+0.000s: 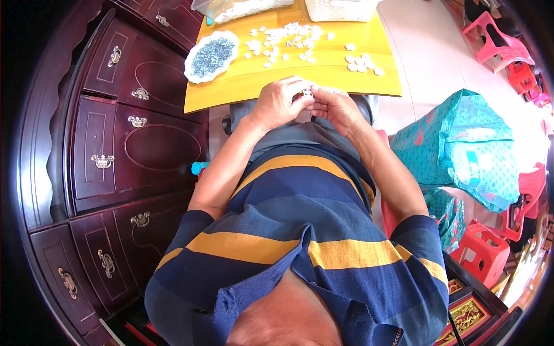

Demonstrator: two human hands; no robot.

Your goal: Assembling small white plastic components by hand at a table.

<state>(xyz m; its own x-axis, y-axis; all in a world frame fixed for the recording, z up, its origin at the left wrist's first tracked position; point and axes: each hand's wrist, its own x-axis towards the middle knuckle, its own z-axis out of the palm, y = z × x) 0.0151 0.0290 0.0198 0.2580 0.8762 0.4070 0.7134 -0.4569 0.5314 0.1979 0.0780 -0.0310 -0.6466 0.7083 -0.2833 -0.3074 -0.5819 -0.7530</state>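
White in colour, a small piece sits pinched between the left hand and right hand, fingers drawn narrow, probably to steady it. Beyond them, chunky pale pieces lie loose on the smooth yellow table, likely spread for easy reach; ahead-left of the left hand, a scalloped dish gathers thin dark slivers.

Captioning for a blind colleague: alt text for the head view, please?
A person's left hand and right hand hold a small whitish piece by a yellow table bearing scattered white pieces and a white dish of dark bits.
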